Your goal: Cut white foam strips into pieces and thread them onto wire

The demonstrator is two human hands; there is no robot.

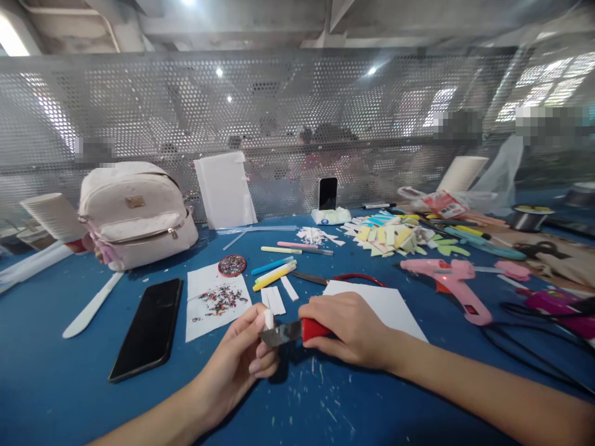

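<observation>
My left hand [244, 359] pinches a small white piece [268, 318] between thumb and fingers, just above the blue table [56, 384]. My right hand [348, 328] is wrapped round the red handle of a utility knife [290, 332]. The knife's grey blade points left and meets the white piece. Right behind my right hand lies a white sheet [385, 303]. Two white strips [274, 300] lie just beyond my left hand.
A black phone [149, 327], a paper with coloured bits [216, 303], coloured sticks [274, 272], red-handled scissors [339, 279], a pink glue gun [449, 282] with black cable, a white backpack [134, 210], a pile of foam scraps [390, 235]. A perforated metal screen closes the back.
</observation>
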